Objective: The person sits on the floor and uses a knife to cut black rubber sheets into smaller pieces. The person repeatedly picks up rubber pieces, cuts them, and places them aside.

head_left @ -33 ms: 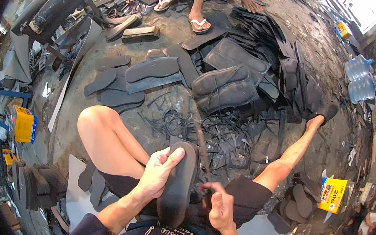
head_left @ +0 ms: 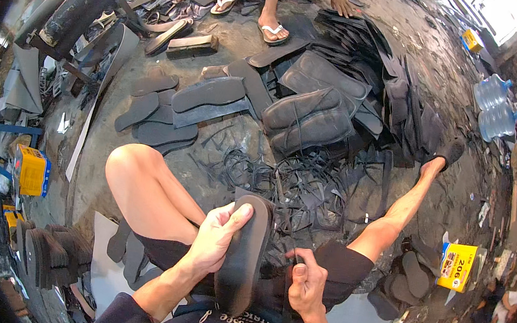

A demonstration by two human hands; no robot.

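Observation:
My left hand [head_left: 215,239] grips a black rubber sandal sole [head_left: 243,261] by its left edge, thumb pressed near the top. The sole stands on edge over my lap, between my bare knees. My right hand [head_left: 305,283] sits just right of the sole, closed in a fist around a thin dark object [head_left: 291,253] that pokes out above the fingers; what it is I cannot tell. My left knee [head_left: 132,164] is raised and my right leg [head_left: 401,208] stretches toward the far right.
A tangle of black rubber strips [head_left: 282,180] lies in front of my knees. Cut soles [head_left: 162,120] and stacked rubber sheets [head_left: 344,63] cover the concrete floor beyond. Another person's sandalled feet [head_left: 272,30] stand at the top. Yellow boxes [head_left: 458,268], water bottles [head_left: 494,104].

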